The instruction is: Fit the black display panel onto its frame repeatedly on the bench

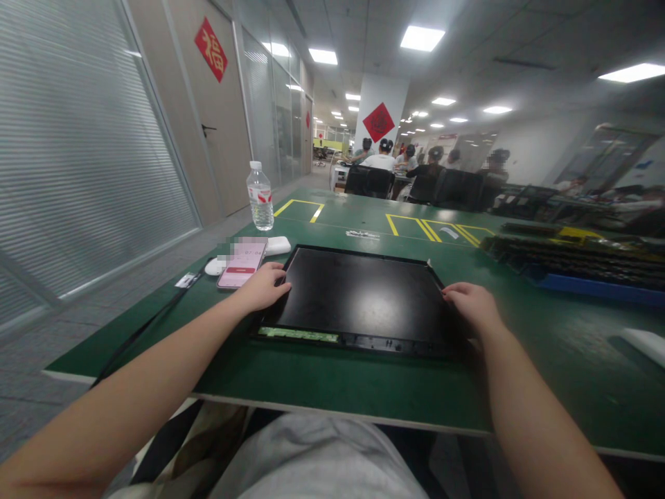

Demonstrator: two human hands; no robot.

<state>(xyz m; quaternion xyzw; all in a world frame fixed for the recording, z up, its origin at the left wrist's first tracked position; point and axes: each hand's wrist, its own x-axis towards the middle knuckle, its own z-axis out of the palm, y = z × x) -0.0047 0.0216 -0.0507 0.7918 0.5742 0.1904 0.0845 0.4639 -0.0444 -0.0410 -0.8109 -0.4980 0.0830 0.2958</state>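
- Black and glossy, a flat screen panel lay face up on a green table, squarely in front of the seated person.
- Its dark frame carried a pale green strip along the near edge, left of middle.
- It looked stiff and rather light for its breadth, probably fragile; its smooth face would likely smudge or crack under pressure, so the side edges seemed the safest hold, clear of the strip.
- The left hand rested at the left edge, thumb and fingers slightly parted; whether it gripped could not be told.
- The right hand pinched the right edge between thumb and finger.
- Beyond the left hand lay a phone, with a water bottle upright farther back.
- Far right, dark panels were stacked above something blue.
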